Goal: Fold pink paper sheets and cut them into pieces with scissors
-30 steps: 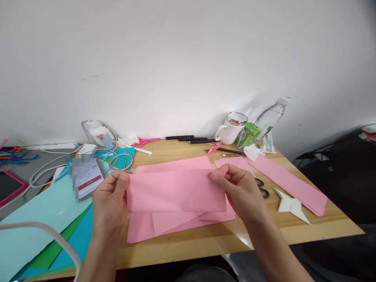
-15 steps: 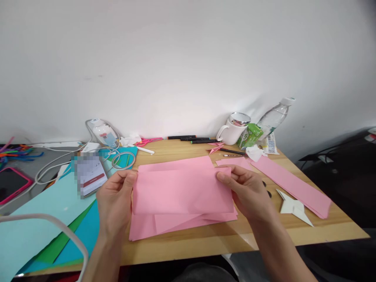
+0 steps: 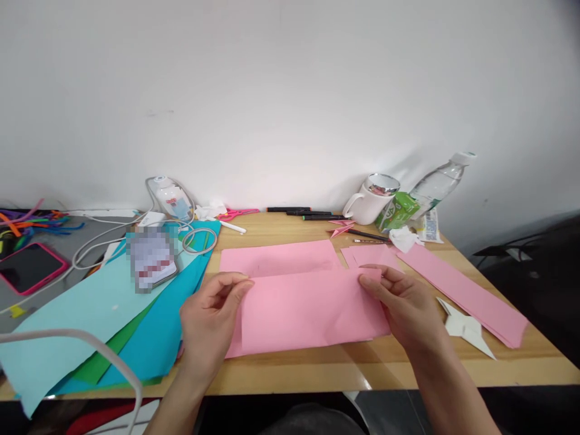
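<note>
A pink sheet of paper [image 3: 308, 314] is stretched between my two hands, its left end a little lower than its right. My left hand [image 3: 211, 323] pinches the upper left corner between thumb and fingers. At the upper right corner, my right hand [image 3: 405, 302] grips with the thumb in front and the fingers behind. Beneath and behind this sheet lie more pink sheets [image 3: 272, 258] on the wooden table, partly covered by it. Whether the held sheet touches them I cannot tell.
Right: pink paper strips [image 3: 462, 296], a white folded paper star [image 3: 464, 329], a white mug [image 3: 369, 202], a green carton [image 3: 399, 211] and a tilted water bottle [image 3: 439, 184]. Left: blue and green sheets [image 3: 154, 338], a phone [image 3: 154, 260] and cables. Black markers [image 3: 308, 213] and pink scissors [image 3: 238, 213] lie along the wall.
The held sheet has shifted right and slightly down in view, and now slants. Both hands moved with it, still gripping its corners. The whole view has shifted slightly too.
</note>
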A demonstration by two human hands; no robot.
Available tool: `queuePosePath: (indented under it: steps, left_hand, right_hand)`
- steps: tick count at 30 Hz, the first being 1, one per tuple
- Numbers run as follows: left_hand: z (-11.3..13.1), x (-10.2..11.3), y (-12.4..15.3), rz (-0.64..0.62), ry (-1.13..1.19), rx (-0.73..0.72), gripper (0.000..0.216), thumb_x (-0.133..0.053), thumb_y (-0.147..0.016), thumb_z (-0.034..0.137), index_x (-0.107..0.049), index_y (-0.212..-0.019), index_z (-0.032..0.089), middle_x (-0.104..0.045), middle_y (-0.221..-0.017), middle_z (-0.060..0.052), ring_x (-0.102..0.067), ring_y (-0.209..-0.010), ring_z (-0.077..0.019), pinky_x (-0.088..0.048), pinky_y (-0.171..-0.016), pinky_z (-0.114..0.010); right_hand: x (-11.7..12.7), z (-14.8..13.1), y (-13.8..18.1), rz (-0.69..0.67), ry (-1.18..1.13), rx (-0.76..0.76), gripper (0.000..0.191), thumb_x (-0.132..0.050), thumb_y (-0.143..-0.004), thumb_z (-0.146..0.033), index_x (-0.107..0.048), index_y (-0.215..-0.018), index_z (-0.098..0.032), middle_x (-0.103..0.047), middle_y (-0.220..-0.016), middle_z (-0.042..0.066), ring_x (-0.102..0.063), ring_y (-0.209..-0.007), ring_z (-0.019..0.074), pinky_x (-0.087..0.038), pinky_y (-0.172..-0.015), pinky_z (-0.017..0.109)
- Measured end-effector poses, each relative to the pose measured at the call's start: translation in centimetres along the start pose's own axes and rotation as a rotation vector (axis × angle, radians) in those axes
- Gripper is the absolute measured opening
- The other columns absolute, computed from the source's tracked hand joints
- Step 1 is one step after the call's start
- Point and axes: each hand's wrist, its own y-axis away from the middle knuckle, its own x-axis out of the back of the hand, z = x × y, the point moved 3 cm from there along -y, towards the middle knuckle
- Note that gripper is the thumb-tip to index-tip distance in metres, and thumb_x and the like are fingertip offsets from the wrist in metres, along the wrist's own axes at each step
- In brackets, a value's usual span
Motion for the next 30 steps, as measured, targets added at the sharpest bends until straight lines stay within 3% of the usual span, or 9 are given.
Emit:
queuePosePath:
  steps: [8, 20, 30]
  left_hand:
    - [0.36, 0.09, 0.65, 0.032, 0.020, -0.031, 0.025, -0.074, -0.067, 0.025, -0.064, -0.090, 0.025, -0.068, -0.067, 0.007, -0.063, -0.059, -0.0066, -0.049, -0.056, -0.013]
    - [0.26, 0.02, 0.19, 0.048, 0.012, 0.038, 0.019, -0.076, -0.061, 0.025, -0.064, -0.074, 0.021, -0.069, -0.064, 0.003, -0.065, -0.058, -0.0111, -0.052, -0.054, -0.017]
    - [0.67, 0.08, 0.20, 0.057, 0.020, 0.039, 0.018, -0.076, -0.061, 0.026, -0.064, -0.073, 0.020, -0.068, -0.064, 0.002, -0.065, -0.058, -0.0122, -0.053, -0.056, -0.019]
  right_hand:
    - [-0.14, 0.26, 0.17, -0.007, -0.005, -0.003, 0.023, -0.076, -0.069, -0.031, -0.069, -0.090, -0.022, -0.075, -0.075, 0.002, -0.069, -0.061, 0.0162, -0.055, -0.053, 0.021]
    - [-0.23, 0.28, 0.14, -0.012, 0.014, -0.009, 0.023, -0.076, -0.068, -0.032, -0.069, -0.087, -0.021, -0.075, -0.074, 0.004, -0.069, -0.060, 0.0192, -0.055, -0.053, 0.025]
    - [-0.14, 0.16, 0.13, -0.017, 0.019, -0.004, 0.026, -0.077, -0.066, -0.033, -0.070, -0.088, -0.021, -0.075, -0.075, 0.004, -0.069, -0.061, 0.0198, -0.055, -0.054, 0.026]
